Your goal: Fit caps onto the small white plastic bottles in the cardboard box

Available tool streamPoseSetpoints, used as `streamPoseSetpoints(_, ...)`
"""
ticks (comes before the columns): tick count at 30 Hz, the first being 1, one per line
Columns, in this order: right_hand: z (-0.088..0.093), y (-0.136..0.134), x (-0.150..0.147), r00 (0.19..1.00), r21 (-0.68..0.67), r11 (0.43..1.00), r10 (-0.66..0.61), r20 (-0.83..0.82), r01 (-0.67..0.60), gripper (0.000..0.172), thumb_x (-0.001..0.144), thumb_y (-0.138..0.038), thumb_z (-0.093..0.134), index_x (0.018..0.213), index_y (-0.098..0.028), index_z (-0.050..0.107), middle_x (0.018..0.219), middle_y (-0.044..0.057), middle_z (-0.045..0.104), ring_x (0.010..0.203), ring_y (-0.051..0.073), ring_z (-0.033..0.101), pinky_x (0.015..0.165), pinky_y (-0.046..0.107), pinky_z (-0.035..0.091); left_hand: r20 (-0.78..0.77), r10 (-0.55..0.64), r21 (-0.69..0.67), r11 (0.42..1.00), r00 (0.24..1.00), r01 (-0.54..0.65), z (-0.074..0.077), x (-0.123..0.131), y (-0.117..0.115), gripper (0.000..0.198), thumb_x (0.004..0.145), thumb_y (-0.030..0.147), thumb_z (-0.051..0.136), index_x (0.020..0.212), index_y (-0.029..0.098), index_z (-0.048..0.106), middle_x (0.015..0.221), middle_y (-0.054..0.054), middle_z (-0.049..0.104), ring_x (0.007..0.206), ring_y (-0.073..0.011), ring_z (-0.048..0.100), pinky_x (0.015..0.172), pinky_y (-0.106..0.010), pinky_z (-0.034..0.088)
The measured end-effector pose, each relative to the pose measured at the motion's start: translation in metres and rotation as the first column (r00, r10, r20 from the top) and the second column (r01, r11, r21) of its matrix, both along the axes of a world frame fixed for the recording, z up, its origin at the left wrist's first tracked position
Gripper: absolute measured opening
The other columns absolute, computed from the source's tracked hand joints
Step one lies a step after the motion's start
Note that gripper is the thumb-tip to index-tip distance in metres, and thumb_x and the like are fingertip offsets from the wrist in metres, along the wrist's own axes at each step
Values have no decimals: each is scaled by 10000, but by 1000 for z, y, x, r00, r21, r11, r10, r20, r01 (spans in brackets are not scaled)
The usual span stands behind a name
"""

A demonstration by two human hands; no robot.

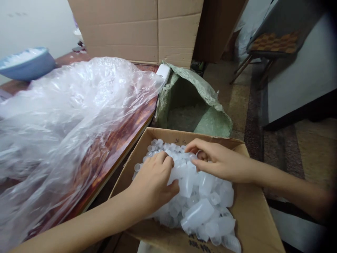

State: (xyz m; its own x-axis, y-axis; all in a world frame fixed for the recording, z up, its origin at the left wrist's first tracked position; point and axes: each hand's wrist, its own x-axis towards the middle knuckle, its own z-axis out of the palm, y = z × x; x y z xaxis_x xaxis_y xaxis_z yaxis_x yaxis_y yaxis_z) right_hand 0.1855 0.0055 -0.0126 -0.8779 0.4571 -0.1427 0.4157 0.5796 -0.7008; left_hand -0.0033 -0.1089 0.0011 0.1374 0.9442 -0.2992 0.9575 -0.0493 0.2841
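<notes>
An open cardboard box (255,218) holds many small translucent plastic pieces (198,214), some cup-like and some longer. Over its left part is my left hand (155,181), back upward, fingers curled down and thumb apart; whatever lies under the fingertips is hidden. My right hand (218,160) reaches in from the right, its thumb and forefinger around a small translucent piece near the middle of the pile. The two hands do not touch each other.
Clear plastic sheeting (79,95) covers much of the table (121,140) at the left, with a blue basin (28,65) behind. Beyond the box stand an open green sack (218,119) and large cardboard (126,31). A chair (273,42) is at the upper right.
</notes>
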Motion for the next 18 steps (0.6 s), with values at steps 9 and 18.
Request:
streamPoseSetpoints(9,27,-32,18,867,-446,860,-402,-295,247,257,953,-366,554,1168,-224,558,914,28,695,792,133,667,683,240,538,461,84,37,993,884,-114,32,-4,-15,266,924,312,475,1162,194,492,1015,-49,633,901,-210,593,769,-344,436)
streamPoseSetpoints(18,42,-51,32,865,217,976,87,-494,26,296,935,-79,523,1204,-202,544,1189,37,643,1138,110,591,974,187,469,830,251,-279,960,499,-19,43,-3,-25,296,987,389,376,1076,218,600,814,6,591,731,-115,538,695,-221,447)
